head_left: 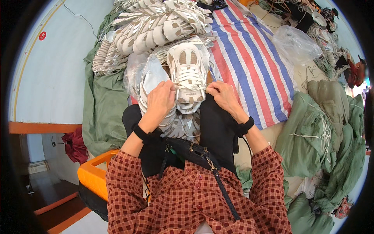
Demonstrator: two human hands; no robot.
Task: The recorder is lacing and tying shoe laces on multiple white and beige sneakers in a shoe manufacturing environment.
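Observation:
Between my knees lies a white and beige sneaker upper [189, 68], its tongue end toward me and white laces [190, 75] criss-crossed over its front. My left hand [161, 97] is at its left edge, the fingers closed in a pinch on a shoelace. At the opposite edge my right hand [225, 96] also pinches, with the thumb and forefinger together on the lace; the lace end itself is mostly hidden by the fingers. Under this upper and to its left are more shoe uppers [150, 76], partly covered by my left hand.
A large pile of nested uppers [156, 33] rises just beyond. Striped red, white and blue sheeting [249, 58] spreads to the right, with a clear plastic bag [298, 43] and green cloth sacks [307, 136] past it. An orange chair part [95, 167] stands at my left.

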